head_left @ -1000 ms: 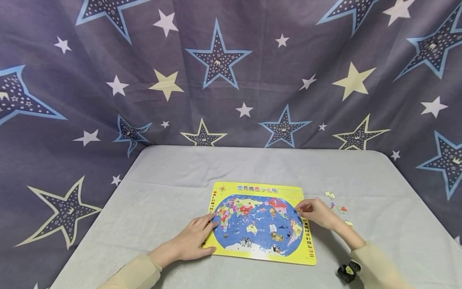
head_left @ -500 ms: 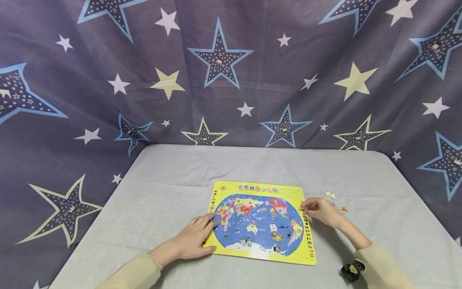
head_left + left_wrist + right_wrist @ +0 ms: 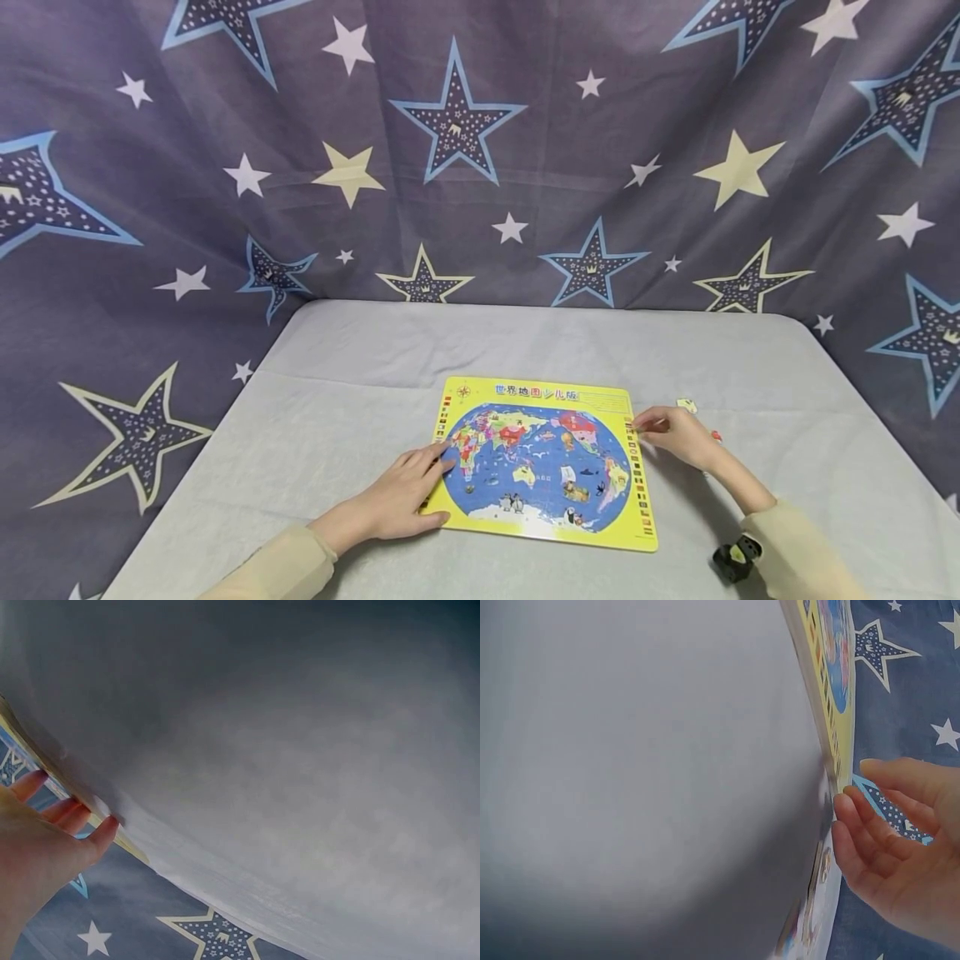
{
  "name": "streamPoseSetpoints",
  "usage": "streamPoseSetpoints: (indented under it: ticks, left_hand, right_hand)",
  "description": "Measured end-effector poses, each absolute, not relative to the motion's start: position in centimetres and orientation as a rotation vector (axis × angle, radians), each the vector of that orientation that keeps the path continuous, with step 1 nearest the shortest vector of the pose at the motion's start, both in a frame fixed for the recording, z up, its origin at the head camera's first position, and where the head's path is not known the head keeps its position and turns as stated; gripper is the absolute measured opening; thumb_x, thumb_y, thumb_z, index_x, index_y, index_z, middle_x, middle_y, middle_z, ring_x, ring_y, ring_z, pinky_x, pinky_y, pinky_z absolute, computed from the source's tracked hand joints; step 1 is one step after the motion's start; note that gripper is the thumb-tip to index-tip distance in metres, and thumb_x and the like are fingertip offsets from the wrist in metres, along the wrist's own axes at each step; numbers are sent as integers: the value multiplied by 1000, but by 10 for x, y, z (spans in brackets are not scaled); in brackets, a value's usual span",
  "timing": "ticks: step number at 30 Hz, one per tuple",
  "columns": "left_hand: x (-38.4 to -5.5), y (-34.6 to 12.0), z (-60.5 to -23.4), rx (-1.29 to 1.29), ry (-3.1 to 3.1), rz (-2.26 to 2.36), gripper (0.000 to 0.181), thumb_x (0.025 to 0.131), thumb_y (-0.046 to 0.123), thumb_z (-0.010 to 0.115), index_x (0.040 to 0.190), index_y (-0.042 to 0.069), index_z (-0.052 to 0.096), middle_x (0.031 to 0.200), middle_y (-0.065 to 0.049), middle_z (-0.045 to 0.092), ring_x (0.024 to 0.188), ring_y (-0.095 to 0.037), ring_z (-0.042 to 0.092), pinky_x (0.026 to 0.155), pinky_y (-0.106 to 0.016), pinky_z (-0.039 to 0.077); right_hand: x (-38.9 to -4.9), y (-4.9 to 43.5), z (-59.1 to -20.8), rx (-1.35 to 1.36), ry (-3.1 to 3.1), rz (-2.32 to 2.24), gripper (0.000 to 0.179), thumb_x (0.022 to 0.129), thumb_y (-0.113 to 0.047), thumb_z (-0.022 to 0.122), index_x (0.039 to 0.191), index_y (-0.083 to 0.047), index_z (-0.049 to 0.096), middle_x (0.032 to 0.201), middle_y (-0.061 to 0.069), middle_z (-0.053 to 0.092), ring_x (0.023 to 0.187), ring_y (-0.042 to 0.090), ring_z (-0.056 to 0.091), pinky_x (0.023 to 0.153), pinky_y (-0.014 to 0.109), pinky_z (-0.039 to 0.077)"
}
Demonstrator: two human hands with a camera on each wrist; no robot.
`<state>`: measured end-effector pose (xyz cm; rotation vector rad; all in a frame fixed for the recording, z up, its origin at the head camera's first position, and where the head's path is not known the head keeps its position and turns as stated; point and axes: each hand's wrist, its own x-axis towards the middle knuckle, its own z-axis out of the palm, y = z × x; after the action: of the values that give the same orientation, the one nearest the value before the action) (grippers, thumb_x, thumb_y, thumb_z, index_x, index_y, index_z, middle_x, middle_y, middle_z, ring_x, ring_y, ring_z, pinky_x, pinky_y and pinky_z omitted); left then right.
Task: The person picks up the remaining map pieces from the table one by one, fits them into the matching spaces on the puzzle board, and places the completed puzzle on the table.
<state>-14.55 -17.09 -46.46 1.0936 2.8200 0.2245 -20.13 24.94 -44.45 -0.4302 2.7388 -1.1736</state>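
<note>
A yellow-framed world map puzzle board [image 3: 547, 539] lies flat on the grey cloth, with blue sea and colourful continents inside. My left hand [image 3: 401, 498] rests on its left edge, fingers extended onto the map; the left wrist view shows the same hand [image 3: 52, 840] at the board's rim. My right hand [image 3: 681, 435] is just off the board's right edge. In the right wrist view this hand [image 3: 900, 840] has loosely bent fingers with a gap to the thumb, and nothing shows between them. A small pale puzzle piece [image 3: 686, 405] lies behind it, and a red one [image 3: 717, 436] peeks out beside it.
A small black device [image 3: 737, 559] is at the right sleeve. The grey cloth-covered table [image 3: 360, 350] reaches back to a dark star-patterned curtain [image 3: 480, 208]. More loose pieces [image 3: 810, 922] show below the right hand in the right wrist view.
My right hand has drawn back to the right from the map's edge toward the loose pieces, covering some of them. My left hand has stayed on the board.
</note>
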Motion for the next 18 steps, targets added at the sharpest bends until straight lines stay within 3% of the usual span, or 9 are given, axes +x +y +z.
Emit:
streamPoseSetpoints:
  ticks: [13, 18]
  left_hand:
    - [-145, -171, -467, 1117, 2850, 231, 67, 84, 53, 44, 133, 8, 37, 141, -13, 25, 128, -23, 26, 101, -41, 26]
    - [-145, -171, -467, 1114, 2847, 235, 67, 84, 52, 44, 133, 8, 37, 141, -13, 25, 128, -23, 26, 101, -41, 25]
  right_hand:
    - [-206, 259, -444, -474, 2811, -1155, 19, 77, 1, 62, 95, 6, 62, 95, 20, 62, 83, 30, 60, 69, 35, 50]
    - [-207, 263, -444, -459, 2826, -1139, 19, 77, 1, 61, 95, 6, 63, 94, 20, 62, 82, 29, 59, 66, 29, 49]
